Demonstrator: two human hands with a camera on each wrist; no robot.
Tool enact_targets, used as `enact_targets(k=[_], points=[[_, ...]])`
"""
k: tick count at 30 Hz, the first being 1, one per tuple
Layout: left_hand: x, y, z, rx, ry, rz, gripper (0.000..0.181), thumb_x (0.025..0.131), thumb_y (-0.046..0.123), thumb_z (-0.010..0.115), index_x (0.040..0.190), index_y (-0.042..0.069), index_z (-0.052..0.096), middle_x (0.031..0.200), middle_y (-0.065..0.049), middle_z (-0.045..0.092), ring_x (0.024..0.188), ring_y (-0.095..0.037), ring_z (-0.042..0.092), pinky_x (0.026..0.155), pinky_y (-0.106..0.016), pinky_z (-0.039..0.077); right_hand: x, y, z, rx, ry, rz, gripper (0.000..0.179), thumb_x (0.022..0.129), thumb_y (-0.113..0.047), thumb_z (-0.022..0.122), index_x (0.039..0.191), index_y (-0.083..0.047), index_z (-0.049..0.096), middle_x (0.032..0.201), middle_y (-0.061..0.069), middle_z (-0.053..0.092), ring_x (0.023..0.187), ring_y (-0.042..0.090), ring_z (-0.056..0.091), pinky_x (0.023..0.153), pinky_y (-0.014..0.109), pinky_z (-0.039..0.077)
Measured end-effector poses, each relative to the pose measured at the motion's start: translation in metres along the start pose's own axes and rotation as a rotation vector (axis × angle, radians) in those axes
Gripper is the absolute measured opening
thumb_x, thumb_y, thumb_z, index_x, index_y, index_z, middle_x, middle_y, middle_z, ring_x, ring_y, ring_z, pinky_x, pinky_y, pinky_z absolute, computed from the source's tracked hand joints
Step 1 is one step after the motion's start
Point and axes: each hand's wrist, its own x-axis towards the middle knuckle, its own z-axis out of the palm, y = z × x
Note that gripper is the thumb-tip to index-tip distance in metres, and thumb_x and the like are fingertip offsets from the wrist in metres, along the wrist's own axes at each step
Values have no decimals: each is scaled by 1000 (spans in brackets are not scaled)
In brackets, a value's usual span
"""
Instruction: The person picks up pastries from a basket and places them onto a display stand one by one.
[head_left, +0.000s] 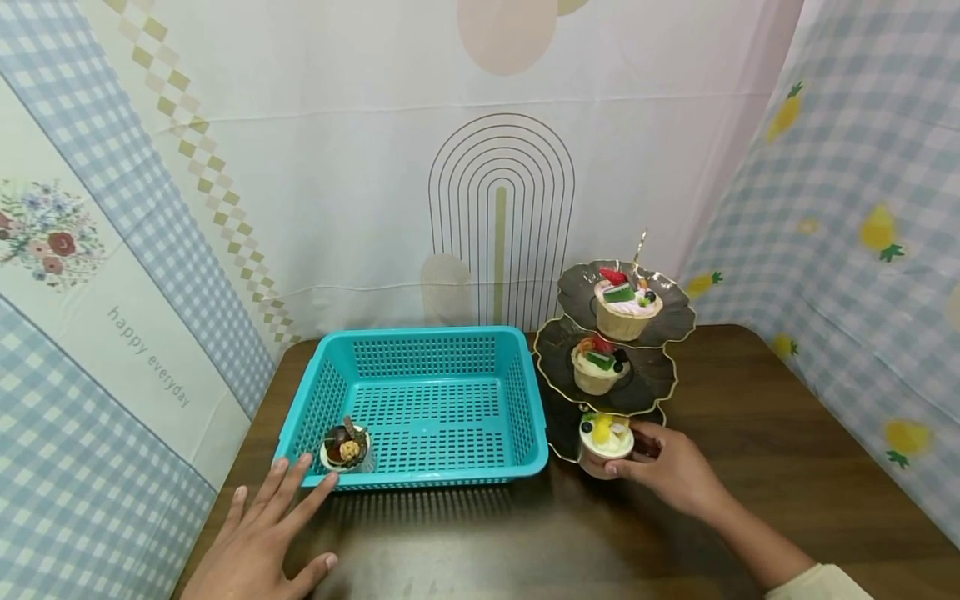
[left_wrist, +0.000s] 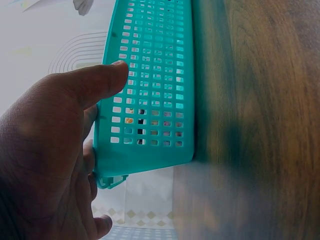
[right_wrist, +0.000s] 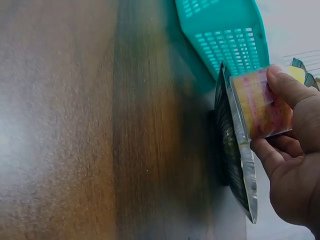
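Observation:
My right hand (head_left: 667, 468) grips a clear dessert cup (head_left: 604, 446) with cream and yellow fruit on top, at the bottom tier of a dark three-tier stand (head_left: 551, 367) with gold edges. In the right wrist view the layered cup (right_wrist: 262, 102) sits right at the tier's surface, thumb and fingers on its sides. My left hand (head_left: 262, 533) lies with spread fingers at the near left corner of a turquoise basket (head_left: 427, 333), its fingertips at the rim. Inside that corner stands a chocolate-topped dessert cup (head_left: 347, 448).
A large fruit tart (head_left: 628, 312) stands on the top tier and a smaller fruit tart (head_left: 597, 371) on the middle one. Patterned cloth (head_left: 337, 125) hangs behind and at both sides of the brown wooden table (head_left: 480, 542).

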Motion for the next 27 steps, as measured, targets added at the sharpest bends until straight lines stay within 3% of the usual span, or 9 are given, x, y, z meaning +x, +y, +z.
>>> enact_targets(k=[6, 13, 18, 27], points=[[0, 0, 0, -4, 0, -6, 87, 89, 60, 72, 162, 37, 32, 170, -6, 18, 154, -11, -11, 118, -72, -1, 10, 7, 1, -24, 27, 27, 66, 81, -37, 89, 125, 6, 68, 114, 17, 73, 99, 25, 69, 73, 27, 58], [0, -1, 1, -14, -6, -9, 87, 89, 60, 73, 162, 38, 32, 170, -5, 18, 154, -10, -10, 117, -74, 4, 22, 14, 3, -103, 81, 30, 50, 83, -40, 88, 110, -1, 73, 101, 7, 74, 90, 20, 67, 71, 34, 54], [0, -1, 1, -14, -1, -3, 87, 89, 59, 73, 162, 38, 32, 170, -6, 19, 154, -8, -11, 117, -74, 5, 28, 21, 3, -137, 103, 66, 43, 83, -37, 87, 102, 0, 75, 95, 8, 74, 83, 21, 65, 67, 36, 52], [0, -2, 2, -20, -2, -4, 87, 88, 60, 74, 162, 36, 34, 170, -6, 19, 153, -8, -12, 116, -75, 5, 36, 31, 4, -151, 93, 105, 39, 84, -35, 86, 94, 1, 73, 81, 6, 70, 70, 19, 59, 58, 35, 49]])
